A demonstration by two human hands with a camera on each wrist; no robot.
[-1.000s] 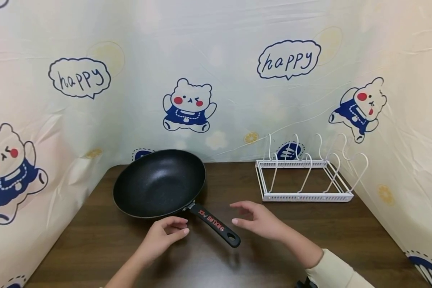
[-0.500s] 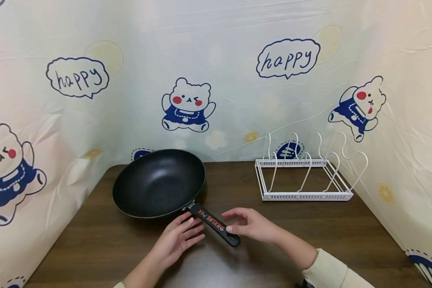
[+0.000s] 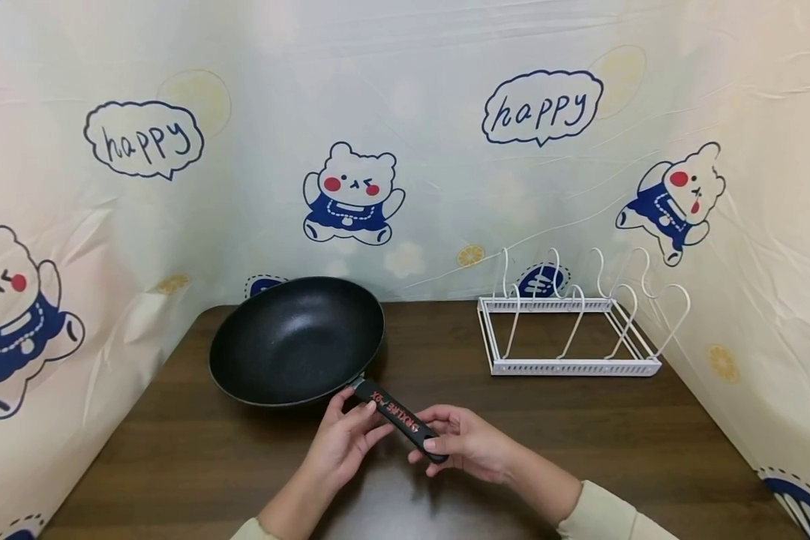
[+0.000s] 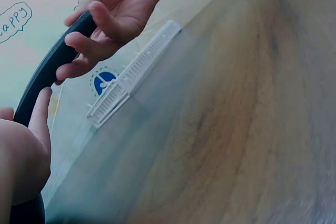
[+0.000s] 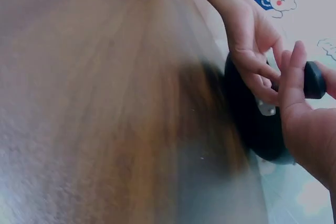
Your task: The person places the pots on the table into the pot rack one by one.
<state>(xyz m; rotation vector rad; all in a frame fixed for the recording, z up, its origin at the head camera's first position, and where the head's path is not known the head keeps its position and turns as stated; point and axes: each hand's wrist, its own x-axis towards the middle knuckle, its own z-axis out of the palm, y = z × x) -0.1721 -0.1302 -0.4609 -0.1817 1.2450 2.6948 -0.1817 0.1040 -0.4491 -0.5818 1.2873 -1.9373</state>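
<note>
A black frying pan point(image 3: 297, 345) stands on the left part of the table, with its handle point(image 3: 394, 412) pointing toward me and to the right. My left hand point(image 3: 340, 446) holds the handle near the pan body, thumb at its side and fingers reaching beneath. At the handle's far end, my right hand point(image 3: 472, 446) pinches it, thumb on top and fingers curled under. The left wrist view has the right-hand fingers point(image 4: 86, 48) against the handle's underside. From the right wrist, the handle's end point(image 5: 314, 80) shows between thumb and fingers, and the pan's dark side point(image 5: 257, 129) lies behind.
A white wire rack point(image 3: 574, 367) with several upright curved hooks stands at the back right of the brown wooden table point(image 3: 580, 420). Patterned cloth point(image 3: 432, 187) with bears and lettering hangs behind and along both sides.
My left hand has moved right and up onto the handle near the pan. The right hand has come left and down and taken hold of the handle's end. The pan stays in place.
</note>
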